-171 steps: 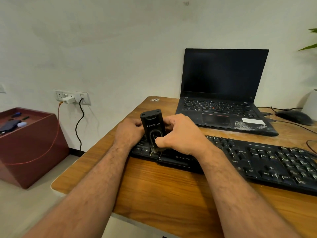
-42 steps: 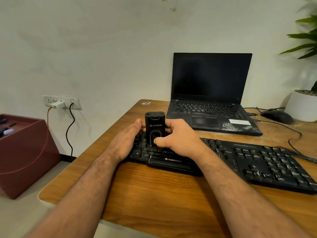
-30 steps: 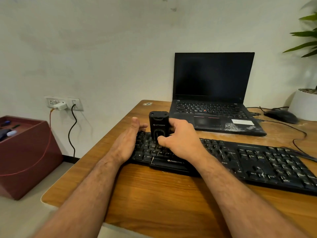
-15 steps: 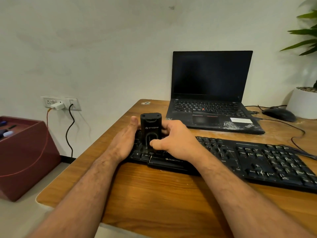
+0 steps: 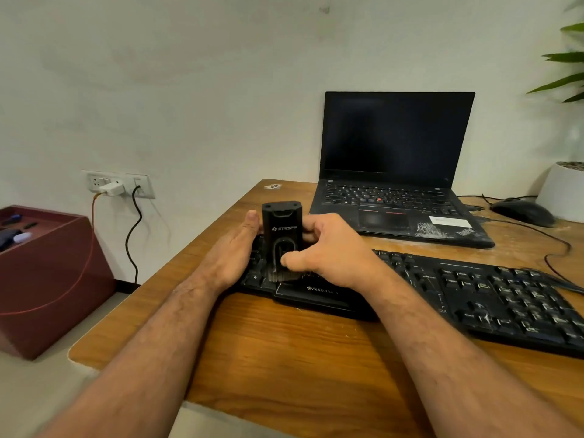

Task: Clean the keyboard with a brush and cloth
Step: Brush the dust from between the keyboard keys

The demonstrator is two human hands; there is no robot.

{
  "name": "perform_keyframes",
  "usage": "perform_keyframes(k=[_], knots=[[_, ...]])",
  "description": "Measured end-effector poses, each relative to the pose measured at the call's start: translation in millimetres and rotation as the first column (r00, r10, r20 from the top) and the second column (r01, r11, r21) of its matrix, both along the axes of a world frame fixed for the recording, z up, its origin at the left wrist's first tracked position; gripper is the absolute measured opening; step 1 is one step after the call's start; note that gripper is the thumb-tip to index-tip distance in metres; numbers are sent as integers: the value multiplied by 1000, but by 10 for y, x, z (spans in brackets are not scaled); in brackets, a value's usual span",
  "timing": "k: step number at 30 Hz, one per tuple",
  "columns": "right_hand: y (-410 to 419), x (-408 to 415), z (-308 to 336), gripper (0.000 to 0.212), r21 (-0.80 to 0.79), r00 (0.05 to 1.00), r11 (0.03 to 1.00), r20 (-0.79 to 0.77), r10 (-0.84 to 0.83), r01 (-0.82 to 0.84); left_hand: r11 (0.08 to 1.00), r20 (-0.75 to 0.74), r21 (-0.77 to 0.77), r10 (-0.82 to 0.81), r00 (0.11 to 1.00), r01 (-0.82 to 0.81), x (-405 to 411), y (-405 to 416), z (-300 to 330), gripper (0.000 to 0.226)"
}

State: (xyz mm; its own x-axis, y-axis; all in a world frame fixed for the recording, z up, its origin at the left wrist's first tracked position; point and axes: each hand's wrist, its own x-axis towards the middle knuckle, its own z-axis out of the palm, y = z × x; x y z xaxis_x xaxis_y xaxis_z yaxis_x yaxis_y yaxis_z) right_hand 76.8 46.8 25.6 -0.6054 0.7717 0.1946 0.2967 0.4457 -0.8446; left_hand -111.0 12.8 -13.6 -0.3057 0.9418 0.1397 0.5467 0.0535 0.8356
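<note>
Your left hand (image 5: 234,257) lies flat with straight fingers on the left end of the keyboard (image 5: 474,298), steadying it on the desk (image 5: 284,358). Just beside it, the black brush (image 5: 282,235) stands upright, bristles down on the keys. Your right hand (image 5: 328,251) grips the brush, thumb across its front. A laptop (image 5: 395,172) sits behind.

Black rectangular plastic brush (image 5: 282,235) upright, bristles down on left end of black plastic keyboard (image 5: 474,292). Right hand (image 5: 328,251) gripping brush, thumb on its front. Left hand (image 5: 232,254) flat on keyboard, just left of brush. Open black laptop (image 5: 395,172) behind keyboard.
</note>
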Motion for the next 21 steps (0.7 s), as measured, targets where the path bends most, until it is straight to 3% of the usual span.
perform_keyframes(k=[2,5,9,13,17,21], knots=[[-53,7,-5,33,34,998,998,40,44,-45,1000,-48,9,9,999,-8,8,-8,5,53],[-29,4,6,34,128,997,990,56,-59,51,999,-5,-22,46,999,-46,49,-49,32,71],[-53,21,13,34,74,998,996,56,40,-44,1000,-83,8,10,996,-9,-5,-14,-12,56],[2,40,27,36,105,996,993,67,-53,46,1000,1,-11,23,1000,-23,31,-14,12,68],[-68,107,86,30,-21,984,988,87,154,-153,1000,-47,-3,10,999,-10,3,6,16,52],[-31,94,102,27,79,987,993,136,82,-93,1000,-36,-7,16,999,-16,-22,24,-5,59]])
